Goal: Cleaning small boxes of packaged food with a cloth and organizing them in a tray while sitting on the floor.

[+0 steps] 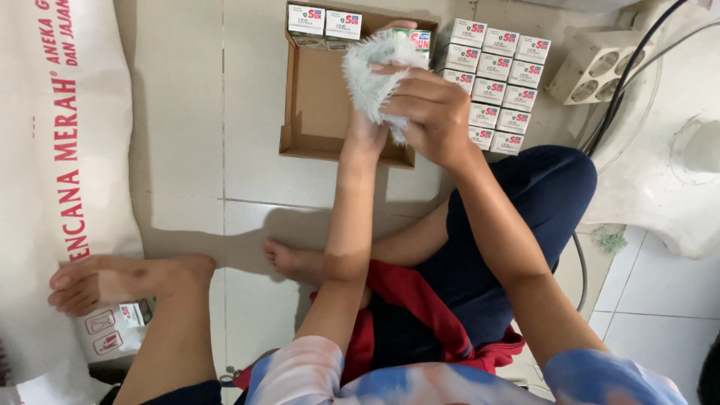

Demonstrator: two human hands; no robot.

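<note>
We note white sack point(45, 150) on floor at far left. Cardboard tray point(319, 97) next, two small boxes point(324, 24) along its far edge. Left hand point(365, 131) above tray, grip closed on small carton point(415, 39) under fluffy cloth point(375, 71). Right hand point(424, 109) presses cloth, grip closed on it. Stacked boxes point(495, 82) just right of tray. Power strip point(592, 64) far right.

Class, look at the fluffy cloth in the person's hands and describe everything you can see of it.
The fluffy cloth is pale grey-white with a shaggy, tufted pile, like microfibre. It is bunched up, not spread flat, and held above the shallow brown cardboard tray. The right hand lies over its near side with fingers pressed into the pile; the left hand grips from below. It partly hides a small green and white box held with it.
</note>
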